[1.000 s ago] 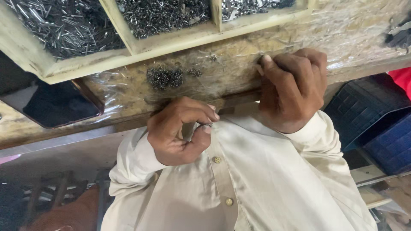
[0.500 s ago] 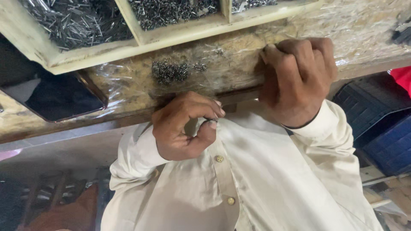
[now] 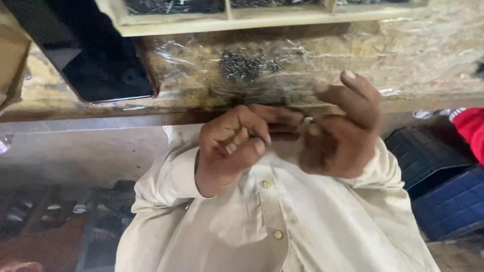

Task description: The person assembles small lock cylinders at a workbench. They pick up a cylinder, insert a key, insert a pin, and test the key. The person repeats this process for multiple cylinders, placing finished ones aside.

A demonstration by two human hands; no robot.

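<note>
My left hand [image 3: 229, 146] is curled into a fist in front of my chest, thumb and forefinger pinched on a small dark metal piece [image 3: 260, 136]. My right hand [image 3: 345, 138], blurred, meets it from the right. Its thumb and a finger pinch a tiny pale metal bit [image 3: 308, 120], and the other fingers stick up. Just beyond both hands, a small heap of dark metal fasteners [image 3: 244, 65] lies on the plastic-covered wooden bench [image 3: 403, 55].
A pale wooden compartment tray [image 3: 227, 22] with dark metal parts runs along the bench's far side. A black tray [image 3: 108, 75] sits at the left. Blue crates [image 3: 443, 196] stand on the floor to the right, beside a red sleeve [image 3: 471, 131].
My right hand left the bench edge and came down left to meet my left hand. The view shifted, so the bench and fastener heap now sit higher in frame.
</note>
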